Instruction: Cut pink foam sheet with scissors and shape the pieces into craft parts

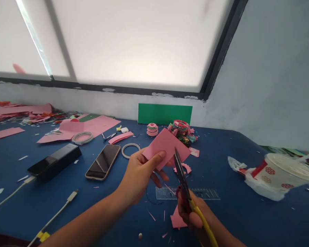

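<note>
My left hand (141, 168) pinches a square of pink paper (161, 146), thumb on top, and holds it above the table. In my right hand (195, 212) is a pair of scissors (180, 169) with dark blades and a yellow handle. The blade tips meet the right part of the paper; whether they are cutting into it I cannot tell. Below lie a clear ruler (206, 193), a pink scrap (177, 219) and thin paper slivers. Just behind the paper rests a wavy-edged pink piece (186, 168).
A phone (103, 162), a black power bank (54, 161) and tape rolls (130, 150) lie left. Layered paper pieces (152, 129) and a green board (164, 114) stand at the back. A lidded cup (280, 175) sits right. Pink sheets (100, 127) cover the back left.
</note>
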Demonstrator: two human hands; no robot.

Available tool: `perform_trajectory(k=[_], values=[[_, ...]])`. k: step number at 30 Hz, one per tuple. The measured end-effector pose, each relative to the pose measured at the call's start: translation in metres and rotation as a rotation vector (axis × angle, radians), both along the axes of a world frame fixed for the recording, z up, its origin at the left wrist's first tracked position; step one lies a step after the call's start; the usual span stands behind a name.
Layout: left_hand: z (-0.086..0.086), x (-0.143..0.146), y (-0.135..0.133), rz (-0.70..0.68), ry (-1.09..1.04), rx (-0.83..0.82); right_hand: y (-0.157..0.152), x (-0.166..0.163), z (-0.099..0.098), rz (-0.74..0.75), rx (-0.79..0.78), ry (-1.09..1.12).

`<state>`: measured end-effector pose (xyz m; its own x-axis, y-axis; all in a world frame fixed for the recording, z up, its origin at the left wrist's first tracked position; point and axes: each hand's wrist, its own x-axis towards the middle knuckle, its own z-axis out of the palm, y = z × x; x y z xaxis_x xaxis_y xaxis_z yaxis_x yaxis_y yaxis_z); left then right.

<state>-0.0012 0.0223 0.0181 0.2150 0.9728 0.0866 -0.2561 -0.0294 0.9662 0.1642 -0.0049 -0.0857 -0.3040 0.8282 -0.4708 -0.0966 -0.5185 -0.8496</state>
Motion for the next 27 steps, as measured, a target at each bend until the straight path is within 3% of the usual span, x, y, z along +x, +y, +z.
perform_trajectory(k=[6, 13, 19, 27], values=[[0.000, 0.000, 0.002, 0.028, -0.014, -0.011, -0.008, -0.004, 0.010, -0.022, 0.048, -0.022], [-0.008, -0.001, -0.001, -0.008, 0.200, 0.110, -0.015, -0.007, 0.022, -0.094, 0.121, -0.032], [-0.004, -0.001, -0.006, -0.008, 0.296, 0.177, -0.018, -0.005, 0.034, -0.132, 0.185, -0.065], [0.000, -0.001, -0.007, -0.024, 0.273, 0.170, -0.012, 0.002, 0.013, -0.137, 0.268, -0.112]])
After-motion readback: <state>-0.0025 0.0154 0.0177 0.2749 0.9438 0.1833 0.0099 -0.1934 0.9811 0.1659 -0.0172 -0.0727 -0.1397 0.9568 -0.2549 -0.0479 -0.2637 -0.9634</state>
